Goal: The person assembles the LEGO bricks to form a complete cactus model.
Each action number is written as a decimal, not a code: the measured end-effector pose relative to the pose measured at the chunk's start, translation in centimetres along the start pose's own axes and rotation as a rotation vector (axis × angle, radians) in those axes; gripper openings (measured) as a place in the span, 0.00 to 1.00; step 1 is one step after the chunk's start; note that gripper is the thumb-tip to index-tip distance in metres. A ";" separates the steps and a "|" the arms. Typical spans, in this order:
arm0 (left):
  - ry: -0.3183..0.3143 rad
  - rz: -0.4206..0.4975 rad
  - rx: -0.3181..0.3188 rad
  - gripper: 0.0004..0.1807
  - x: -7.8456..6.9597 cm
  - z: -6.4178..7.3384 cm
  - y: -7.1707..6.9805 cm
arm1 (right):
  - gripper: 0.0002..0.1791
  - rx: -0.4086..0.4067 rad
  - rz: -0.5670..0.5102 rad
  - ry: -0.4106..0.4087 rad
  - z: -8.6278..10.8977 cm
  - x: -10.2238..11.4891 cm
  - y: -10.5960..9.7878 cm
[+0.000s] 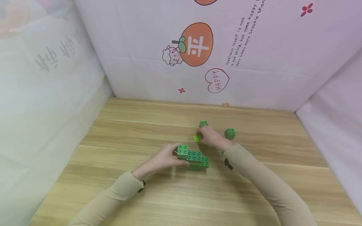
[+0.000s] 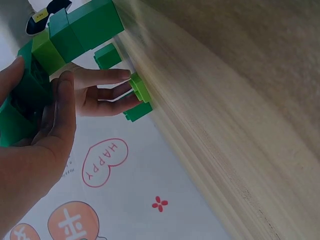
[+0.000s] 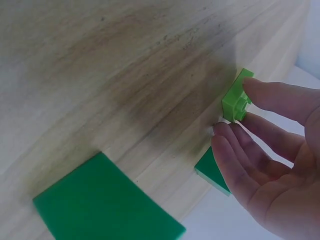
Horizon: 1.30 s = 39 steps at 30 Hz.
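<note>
My left hand (image 1: pixel 164 157) grips a joined build of studded toy bricks (image 1: pixel 194 156) near the middle of the table. Most of its bricks are dark green, and a lighter green one (image 2: pixel 46 52) shows between them in the left wrist view. Farther back, my right hand (image 1: pixel 210 137) pinches a thin lime-green toy brick (image 3: pixel 235 100) between thumb and fingertips, close to the wooden surface. The lime brick stands on its edge in the right wrist view, its studs toward the palm. A green brick (image 1: pixel 203 123) lies just behind the right hand, partly hidden by it.
Another loose green brick (image 1: pixel 230 133) sits to the right of the right hand. A sliver of green (image 1: pixel 222 152) peeks out under the right sleeve (image 1: pixel 243 160). Printed white cloth walls (image 1: pixel 141 62) border the wooden table (image 1: pixel 127 125) at the back and both sides.
</note>
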<state>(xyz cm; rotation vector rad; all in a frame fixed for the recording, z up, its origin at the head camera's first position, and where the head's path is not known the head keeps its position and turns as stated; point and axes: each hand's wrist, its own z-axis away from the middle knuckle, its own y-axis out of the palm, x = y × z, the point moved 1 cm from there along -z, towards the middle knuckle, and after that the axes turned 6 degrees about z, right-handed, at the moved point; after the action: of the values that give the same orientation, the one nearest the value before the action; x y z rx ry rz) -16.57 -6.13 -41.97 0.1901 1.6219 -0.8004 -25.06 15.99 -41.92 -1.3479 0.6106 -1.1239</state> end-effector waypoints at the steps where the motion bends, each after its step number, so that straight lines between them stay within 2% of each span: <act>1: -0.001 0.001 -0.001 0.28 0.0 0.0 0.0 | 0.18 -0.002 0.001 -0.001 0.0 0.0 0.0; 10: 0.008 0.001 -0.001 0.26 0.0 0.0 0.1 | 0.15 -0.030 0.020 0.001 -0.1 0.2 0.6; 20: 0.005 0.028 0.017 0.29 0.2 -0.1 0.1 | 0.14 -0.025 0.027 0.017 0.1 0.0 0.5; 28: 0.001 0.055 0.040 0.31 0.4 -0.2 0.0 | 0.18 -0.043 -0.021 0.020 1.4 0.1 -0.3; 39: -0.001 0.096 0.067 0.29 1.0 -0.6 0.1 | 0.16 -0.106 -0.037 -0.002 3.6 0.4 -1.7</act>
<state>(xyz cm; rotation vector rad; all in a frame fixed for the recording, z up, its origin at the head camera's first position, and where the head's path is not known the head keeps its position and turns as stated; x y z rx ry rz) -17.20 -6.05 -42.93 0.3129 1.5738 -0.7814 -22.22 17.44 -39.54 -1.4556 0.6538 -1.1330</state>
